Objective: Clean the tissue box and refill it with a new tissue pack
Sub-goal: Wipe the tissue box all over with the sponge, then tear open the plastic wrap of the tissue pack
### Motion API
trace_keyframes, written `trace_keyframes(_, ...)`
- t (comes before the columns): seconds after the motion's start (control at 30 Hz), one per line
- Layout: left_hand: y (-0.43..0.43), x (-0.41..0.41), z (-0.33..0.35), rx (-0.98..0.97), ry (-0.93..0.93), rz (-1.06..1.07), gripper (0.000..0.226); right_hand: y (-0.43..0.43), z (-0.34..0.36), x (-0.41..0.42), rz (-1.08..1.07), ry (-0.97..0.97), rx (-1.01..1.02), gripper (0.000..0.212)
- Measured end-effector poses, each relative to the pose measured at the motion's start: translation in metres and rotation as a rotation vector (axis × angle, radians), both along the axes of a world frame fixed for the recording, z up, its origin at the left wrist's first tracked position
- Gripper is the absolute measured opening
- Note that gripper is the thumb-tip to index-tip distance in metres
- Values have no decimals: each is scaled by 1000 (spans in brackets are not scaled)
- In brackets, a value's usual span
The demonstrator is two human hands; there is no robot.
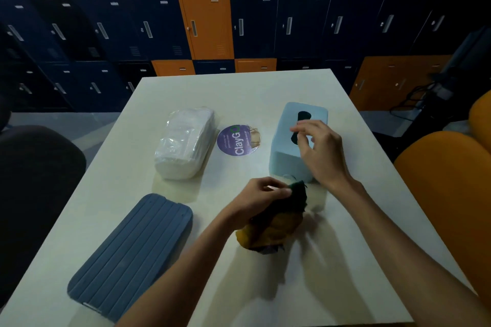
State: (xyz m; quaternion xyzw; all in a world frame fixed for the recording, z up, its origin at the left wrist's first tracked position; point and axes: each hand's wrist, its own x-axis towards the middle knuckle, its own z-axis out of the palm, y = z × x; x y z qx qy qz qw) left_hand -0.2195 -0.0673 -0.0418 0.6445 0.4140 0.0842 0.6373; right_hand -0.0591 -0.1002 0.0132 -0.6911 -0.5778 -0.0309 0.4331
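Observation:
A light blue tissue box [285, 138] stands on the right half of the table, its dark oval slot facing up. My right hand [318, 148] hovers over its near end, fingers apart and holding nothing. Just in front of the box, my left hand [261, 194] grips a crumpled cloth [279, 218] that is dark green and yellow. A new tissue pack [186, 141] in clear plastic lies at the centre left. The box's dark blue ribbed base [132, 252] lies flat at the near left.
A round purple ClayGo sticker [239, 140] is on the white table [345, 287] between the pack and the box. An orange chair [449, 194] stands to the right and a dark chair [32, 194] to the left. Lockers line the back wall.

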Motion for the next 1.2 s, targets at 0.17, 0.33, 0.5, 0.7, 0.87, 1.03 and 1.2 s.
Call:
trace_keyframes(0.17, -16, 20, -25, 630, 162, -54, 23, -10, -16, -18, 33, -21, -68, 18)
trace_keyframes(0.33, -15, 19, -35, 915, 291, -45, 30, -12, -17, -28, 63, -28, -91, 18)
trace_keyframes(0.5, -3, 1, -15, 847, 196, 86, 21, 2, -12, -35, 141, 26, -86, 22)
trace_keyframes(0.7, 52, -48, 34, 842, 121, 474, 12, 37, 0, -48, 225, 56, -77, 22)
trace_keyframes(0.87, 114, -93, 49, 777, 399, 511, 44, 90, 19, -70, 239, 193, -232, 28)
trace_keyframes(1.03, 149, -109, 36, 653, 652, 379, 98, 174, 52, -99, 293, 327, -377, 30)
trace_keyframes(1.2, 160, -104, 17, 471, 612, 301, 125, 257, 34, -133, 304, 209, -582, 42)
